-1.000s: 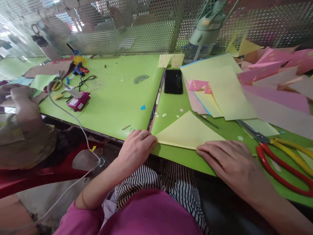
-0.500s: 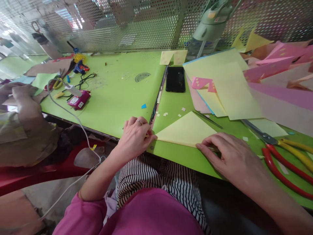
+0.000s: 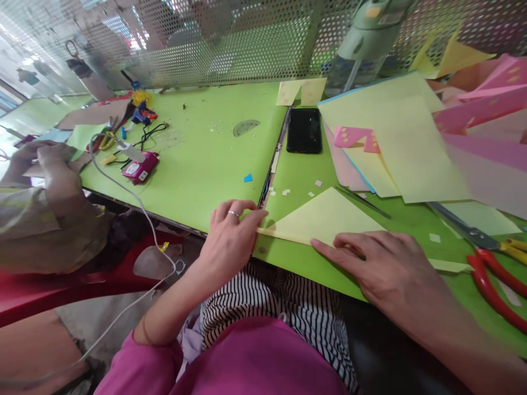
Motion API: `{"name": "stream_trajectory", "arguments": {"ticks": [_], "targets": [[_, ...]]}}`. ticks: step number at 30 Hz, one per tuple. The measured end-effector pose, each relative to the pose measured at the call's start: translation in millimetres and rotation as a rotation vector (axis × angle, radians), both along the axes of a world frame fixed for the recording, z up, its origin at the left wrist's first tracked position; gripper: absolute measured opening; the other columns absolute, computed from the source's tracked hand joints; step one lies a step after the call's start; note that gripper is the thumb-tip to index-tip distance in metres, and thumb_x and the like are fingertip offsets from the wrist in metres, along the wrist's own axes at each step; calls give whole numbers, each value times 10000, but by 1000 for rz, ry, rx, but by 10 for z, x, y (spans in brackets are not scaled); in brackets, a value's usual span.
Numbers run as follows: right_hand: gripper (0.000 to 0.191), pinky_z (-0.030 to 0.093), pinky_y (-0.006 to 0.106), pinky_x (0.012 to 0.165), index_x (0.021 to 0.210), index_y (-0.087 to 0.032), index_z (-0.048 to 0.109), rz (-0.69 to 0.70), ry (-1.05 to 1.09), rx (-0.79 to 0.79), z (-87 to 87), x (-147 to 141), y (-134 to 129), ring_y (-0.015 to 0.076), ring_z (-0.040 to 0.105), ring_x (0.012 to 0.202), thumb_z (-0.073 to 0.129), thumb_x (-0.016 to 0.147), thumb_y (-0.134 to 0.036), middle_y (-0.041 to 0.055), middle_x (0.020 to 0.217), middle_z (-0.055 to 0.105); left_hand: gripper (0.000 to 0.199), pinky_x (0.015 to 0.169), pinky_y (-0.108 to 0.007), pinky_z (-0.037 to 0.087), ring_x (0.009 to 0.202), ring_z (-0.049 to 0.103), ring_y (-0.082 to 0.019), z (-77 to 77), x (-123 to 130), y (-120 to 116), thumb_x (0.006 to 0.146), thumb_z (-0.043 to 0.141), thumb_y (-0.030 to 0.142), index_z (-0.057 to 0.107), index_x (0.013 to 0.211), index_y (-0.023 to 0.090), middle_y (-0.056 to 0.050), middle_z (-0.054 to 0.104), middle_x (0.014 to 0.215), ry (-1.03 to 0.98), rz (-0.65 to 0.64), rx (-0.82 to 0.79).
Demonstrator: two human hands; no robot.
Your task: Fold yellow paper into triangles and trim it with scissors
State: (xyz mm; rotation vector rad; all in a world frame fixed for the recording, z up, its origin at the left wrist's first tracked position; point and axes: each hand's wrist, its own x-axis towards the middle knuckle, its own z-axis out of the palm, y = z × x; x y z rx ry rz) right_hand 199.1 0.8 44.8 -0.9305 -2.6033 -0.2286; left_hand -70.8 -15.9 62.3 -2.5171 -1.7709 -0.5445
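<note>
A pale yellow paper, folded to a triangle, lies on the green table with its long folded edge toward me. My left hand, a ring on one finger, is at the paper's left corner; its fingers are curled and the thumb and forefinger close on that tip. My right hand rests at the right part of the paper, the thumb on the near edge and the other fingers bent over the sheet. Nothing else shows in this hand. Dark tweezers lie just behind the paper.
Large scissors lie at the right, near stacked yellow sheets and pink paper. A black phone and a bottle stand behind. At the left are a cable, a magenta box and another person's hands.
My right thumb has slid left along the folded edge. My left thumb has lifted a little at the corner. The whole view has shifted slightly.
</note>
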Motion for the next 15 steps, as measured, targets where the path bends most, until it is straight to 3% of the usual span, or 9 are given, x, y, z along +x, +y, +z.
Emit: {"name": "stream_trajectory", "arguments": {"ticks": [2,4,7,9,12,15], "targets": [[440,394,406,716,1257,-318,601,-2,6,-13,0,-5,-13,255,587,828,317,961,-160,63,933,689,388,1042,-426,394,1274,432,-251,-98,144,-127,950,406,115,541,1304,198,-90,564,1336,39,-100,133],[457,403,407,716,1312,-316,561,12,13,-5,10,-7,-18,253,590,814,306,964,-164,64,926,685,426,1124,-408,327,1373,365,-243,-207,312,-251,984,394,224,461,1398,147,-88,498,1444,120,-197,153],[485,415,399,687,1370,-314,512,30,27,6,38,-8,-16,247,594,778,326,954,-144,64,907,676,674,1149,-463,290,1402,342,-321,-326,510,-365,966,344,562,432,1425,76,-136,449,1487,209,-153,109],[496,430,391,677,1374,-312,512,37,45,-20,55,-15,-3,241,599,767,363,939,-126,63,901,670,792,1145,-486,293,1395,353,-354,-360,569,-388,918,348,659,413,1439,67,-156,428,1498,257,-128,90],[465,463,403,742,1375,-279,513,35,87,-60,68,-70,53,246,623,831,394,942,-157,73,954,682,787,1137,-493,310,1383,374,-361,-367,580,-389,905,414,645,401,1448,76,-162,421,1502,310,-122,94],[414,456,448,880,1361,-207,527,49,71,-55,60,-192,159,278,623,1053,401,968,-240,105,1199,675,770,1135,-495,321,1380,381,-360,-364,573,-390,905,437,632,408,1442,81,-156,424,1502,323,-120,99]]}}
